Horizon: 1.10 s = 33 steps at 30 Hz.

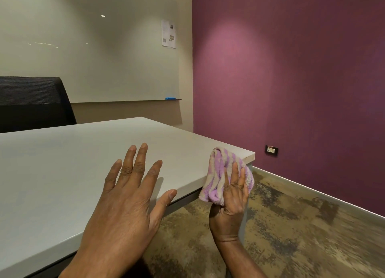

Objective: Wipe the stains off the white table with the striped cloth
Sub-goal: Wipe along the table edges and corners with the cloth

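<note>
Head view, striped cloth (pixel 226 174) at table (pixel 62 163) corner, chair (pixel 33 103) behind

The surface (pixel 62 173) is the reference. Its left portion and near-left corner are cut off by the frame edges. The striped cloth (pixel 220 173), at the surface's right edge near the far-right corner, is bunched; its far side and the edge section behind it are hidden. The right hand (pixel 232 196) conceals part of the cloth; its thumb is not visible. The left hand (pixel 125 205) hides the surface beneath its palm. Both forearms run off the bottom edge. Behind the surface, the black chair (pixel 33 103) is cut off at left, its seat hidden. Print on the wall paper (pixel 168 33) is too small to read. The carpet (pixel 312 246) right of the surface is motion-blurred.
</note>
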Motion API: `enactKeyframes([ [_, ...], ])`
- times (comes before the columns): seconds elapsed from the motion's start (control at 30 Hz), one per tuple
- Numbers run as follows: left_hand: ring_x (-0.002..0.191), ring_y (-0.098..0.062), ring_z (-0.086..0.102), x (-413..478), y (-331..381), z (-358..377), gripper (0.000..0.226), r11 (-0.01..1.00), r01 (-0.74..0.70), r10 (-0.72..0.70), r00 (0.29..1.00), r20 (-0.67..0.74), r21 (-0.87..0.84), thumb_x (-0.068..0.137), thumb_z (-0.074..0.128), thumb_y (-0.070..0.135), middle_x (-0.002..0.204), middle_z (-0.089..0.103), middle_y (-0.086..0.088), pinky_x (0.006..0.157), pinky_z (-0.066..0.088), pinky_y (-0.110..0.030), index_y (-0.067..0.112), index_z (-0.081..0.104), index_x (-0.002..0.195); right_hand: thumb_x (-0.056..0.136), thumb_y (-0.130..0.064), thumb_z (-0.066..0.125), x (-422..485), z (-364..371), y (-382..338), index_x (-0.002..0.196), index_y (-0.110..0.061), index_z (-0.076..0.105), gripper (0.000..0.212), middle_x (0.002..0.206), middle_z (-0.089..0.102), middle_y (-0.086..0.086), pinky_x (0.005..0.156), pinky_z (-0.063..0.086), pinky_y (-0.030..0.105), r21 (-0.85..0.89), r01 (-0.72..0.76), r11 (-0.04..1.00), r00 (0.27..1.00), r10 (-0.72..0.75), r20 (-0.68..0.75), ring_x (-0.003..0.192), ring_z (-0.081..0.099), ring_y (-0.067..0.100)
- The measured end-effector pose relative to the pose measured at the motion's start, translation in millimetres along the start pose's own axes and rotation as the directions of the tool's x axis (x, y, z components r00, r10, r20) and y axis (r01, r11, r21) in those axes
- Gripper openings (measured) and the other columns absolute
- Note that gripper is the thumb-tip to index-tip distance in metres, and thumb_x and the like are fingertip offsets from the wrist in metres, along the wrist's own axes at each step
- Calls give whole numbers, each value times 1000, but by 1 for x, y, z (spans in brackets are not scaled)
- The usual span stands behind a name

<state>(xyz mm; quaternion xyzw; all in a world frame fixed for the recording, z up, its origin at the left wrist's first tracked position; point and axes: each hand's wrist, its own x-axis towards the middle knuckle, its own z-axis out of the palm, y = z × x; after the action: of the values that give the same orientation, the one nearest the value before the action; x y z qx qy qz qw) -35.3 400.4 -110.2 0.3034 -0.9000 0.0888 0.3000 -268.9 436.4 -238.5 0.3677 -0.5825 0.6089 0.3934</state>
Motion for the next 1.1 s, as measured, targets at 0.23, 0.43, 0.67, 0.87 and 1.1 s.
enactKeyframes([
  [0.23, 140, -7, -50, 3, 1, -2, 94, 999, -9, 8, 999, 45, 35, 74, -19, 77, 156, -47, 11, 118, -28, -31, 44, -3, 161, 93, 1, 54, 12, -3, 26, 162, -39, 20, 86, 166, 34, 11, 119, 27, 69, -72, -47, 996, 998, 45, -32, 158, 21, 36],
  [0.43, 141, -8, -49, 4, 2, -3, 94, 1000, -18, 17, 998, 61, 24, 74, -19, 78, 155, -47, 11, 118, -29, -31, 45, -5, 160, 95, 1, 64, 19, -2, 45, 161, -44, 10, 97, 171, 20, -12, 120, 28, 67, -154, -74, 985, 997, 67, -49, 159, 20, 30],
  [0.67, 154, -14, -27, 3, -2, 0, 89, 999, -42, 41, 998, 41, 13, 86, -5, 76, 168, -23, 5, 126, -14, -35, 37, 18, 162, 107, -44, 34, 30, -2, 51, 163, -37, 10, 61, 169, 9, -28, 123, 26, 63, -178, -112, 978, 993, 104, -54, 158, 22, 28],
  [0.87, 157, -26, 13, 2, -5, 4, 80, 997, -79, 79, 997, 9, 22, 93, 17, 69, 169, 17, -8, 127, 12, -43, 24, 50, 151, 98, -16, 56, 40, -4, 58, 160, -22, 28, 68, 168, 28, -5, 118, 33, 66, -155, -281, 947, 960, 276, -57, 157, 23, 27],
  [1.1, 158, -19, -1, 4, -5, 6, 87, 998, -62, 62, 998, 6, -9, 88, 7, 74, 170, 4, 0, 128, 8, -41, 31, 41, 155, 89, 14, 49, 75, -15, 65, 151, -24, 50, 73, 161, 43, -9, 96, 58, 58, -70, -498, 864, 866, 500, 14, 142, 49, 27],
])
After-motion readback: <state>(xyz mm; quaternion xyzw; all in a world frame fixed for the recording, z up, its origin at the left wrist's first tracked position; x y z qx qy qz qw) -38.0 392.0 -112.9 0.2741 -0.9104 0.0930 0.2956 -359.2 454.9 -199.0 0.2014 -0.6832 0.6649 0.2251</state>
